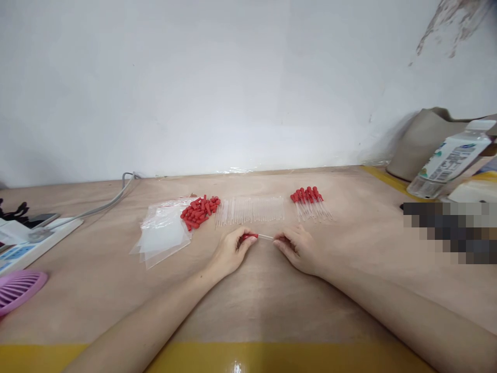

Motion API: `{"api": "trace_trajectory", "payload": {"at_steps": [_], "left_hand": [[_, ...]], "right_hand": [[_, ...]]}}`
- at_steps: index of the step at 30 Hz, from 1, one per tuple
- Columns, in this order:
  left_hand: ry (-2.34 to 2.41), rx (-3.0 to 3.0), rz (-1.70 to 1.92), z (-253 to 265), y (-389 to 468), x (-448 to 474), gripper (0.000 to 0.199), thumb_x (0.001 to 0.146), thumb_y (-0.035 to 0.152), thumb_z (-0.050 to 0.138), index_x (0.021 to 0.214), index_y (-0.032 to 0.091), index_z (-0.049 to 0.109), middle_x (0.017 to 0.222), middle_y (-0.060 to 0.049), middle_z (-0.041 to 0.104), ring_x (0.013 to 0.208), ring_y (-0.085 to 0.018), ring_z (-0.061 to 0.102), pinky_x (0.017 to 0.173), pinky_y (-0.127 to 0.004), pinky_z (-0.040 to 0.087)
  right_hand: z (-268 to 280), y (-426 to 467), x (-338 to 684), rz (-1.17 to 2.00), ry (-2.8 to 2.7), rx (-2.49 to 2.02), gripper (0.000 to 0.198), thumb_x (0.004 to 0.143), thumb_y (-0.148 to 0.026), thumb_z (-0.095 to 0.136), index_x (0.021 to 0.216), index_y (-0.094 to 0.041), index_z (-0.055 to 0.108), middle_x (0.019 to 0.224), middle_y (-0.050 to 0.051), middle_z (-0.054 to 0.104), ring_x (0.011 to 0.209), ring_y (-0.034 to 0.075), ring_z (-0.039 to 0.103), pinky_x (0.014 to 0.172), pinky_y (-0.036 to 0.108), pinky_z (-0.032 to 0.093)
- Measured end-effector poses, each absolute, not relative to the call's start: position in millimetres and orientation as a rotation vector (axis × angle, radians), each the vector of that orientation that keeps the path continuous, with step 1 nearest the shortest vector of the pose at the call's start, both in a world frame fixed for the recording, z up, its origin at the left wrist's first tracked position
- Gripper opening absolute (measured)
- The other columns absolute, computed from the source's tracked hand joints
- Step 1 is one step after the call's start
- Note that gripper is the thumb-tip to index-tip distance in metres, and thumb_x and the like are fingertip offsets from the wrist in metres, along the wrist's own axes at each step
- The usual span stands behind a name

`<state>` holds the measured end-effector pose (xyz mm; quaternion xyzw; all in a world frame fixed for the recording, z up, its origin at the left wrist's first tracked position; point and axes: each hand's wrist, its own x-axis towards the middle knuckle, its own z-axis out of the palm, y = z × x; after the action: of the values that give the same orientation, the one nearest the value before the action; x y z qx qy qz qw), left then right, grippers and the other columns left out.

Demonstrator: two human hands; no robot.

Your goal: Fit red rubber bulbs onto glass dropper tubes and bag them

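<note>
My left hand (234,249) pinches a red rubber bulb (250,236) between thumb and fingers. From the bulb a thin clear glass tube (266,237) runs to the right, where my right hand (298,248) is closed on its other end. Bulb and tube meet in one line, low over the table. Behind my hands lies a row of clear thin tubes (250,209). Left of that row is a heap of loose red bulbs (198,211). To the right lie several droppers (308,199), tubes with red bulbs on their far ends.
Clear plastic bags (163,235) lie left of the heap. A power strip (39,242) with a grey cable (104,206) and a pink slatted object (23,290) are at far left. A plastic bottle (452,158) leans by a grey container (417,140) at right. A white wall (233,93) stands behind.
</note>
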<state>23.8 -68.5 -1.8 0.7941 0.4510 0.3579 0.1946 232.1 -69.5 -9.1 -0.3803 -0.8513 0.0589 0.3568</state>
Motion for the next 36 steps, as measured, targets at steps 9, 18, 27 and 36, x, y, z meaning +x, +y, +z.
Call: {"api": "trace_trajectory", "payload": {"at_steps": [9, 18, 27, 36], "left_hand": [[1.141, 2.093, 0.945, -4.3, -69.6, 22.2, 0.016, 0.084, 0.028, 0.048, 0.091, 0.018, 0.058, 0.083, -0.002, 0.064, 0.076, -0.015, 0.059, 0.069, -0.026, 0.046], [1.038, 2.068, 0.795, -1.1, -76.4, 24.2, 0.019, 0.083, 0.026, 0.049, 0.088, 0.017, 0.064, 0.067, -0.001, 0.062, 0.06, -0.012, 0.057, 0.059, -0.022, 0.048], [1.156, 2.134, 0.836, -5.9, -75.2, 23.7, 0.022, 0.081, 0.033, 0.053, 0.089, 0.017, 0.066, 0.062, 0.0, 0.063, 0.054, -0.012, 0.058, 0.055, -0.022, 0.048], [1.122, 2.088, 0.963, -5.2, -71.2, 19.6, 0.018, 0.079, 0.029, 0.058, 0.091, 0.017, 0.064, 0.086, -0.003, 0.069, 0.076, -0.015, 0.064, 0.072, -0.027, 0.051]], "right_hand": [[-8.1, -68.8, 233.4, 0.225, -2.231, -0.931, 0.015, 0.087, -0.023, 0.042, 0.081, -0.021, 0.056, 0.072, -0.001, 0.061, 0.066, 0.012, 0.053, 0.073, 0.029, 0.038], [-3.3, -62.2, 241.0, 0.457, -2.277, -0.874, 0.02, 0.086, -0.026, 0.045, 0.083, -0.022, 0.064, 0.071, 0.0, 0.06, 0.062, 0.011, 0.053, 0.057, 0.023, 0.04], [-15.1, -64.0, 240.2, 0.103, -2.322, -0.903, 0.024, 0.087, -0.026, 0.04, 0.083, -0.021, 0.063, 0.074, 0.003, 0.058, 0.066, 0.013, 0.053, 0.059, 0.023, 0.039], [-17.6, -63.4, 242.3, 0.126, -2.292, -0.792, 0.022, 0.088, -0.021, 0.036, 0.093, -0.017, 0.057, 0.078, 0.006, 0.058, 0.071, 0.015, 0.054, 0.064, 0.025, 0.043]]}}
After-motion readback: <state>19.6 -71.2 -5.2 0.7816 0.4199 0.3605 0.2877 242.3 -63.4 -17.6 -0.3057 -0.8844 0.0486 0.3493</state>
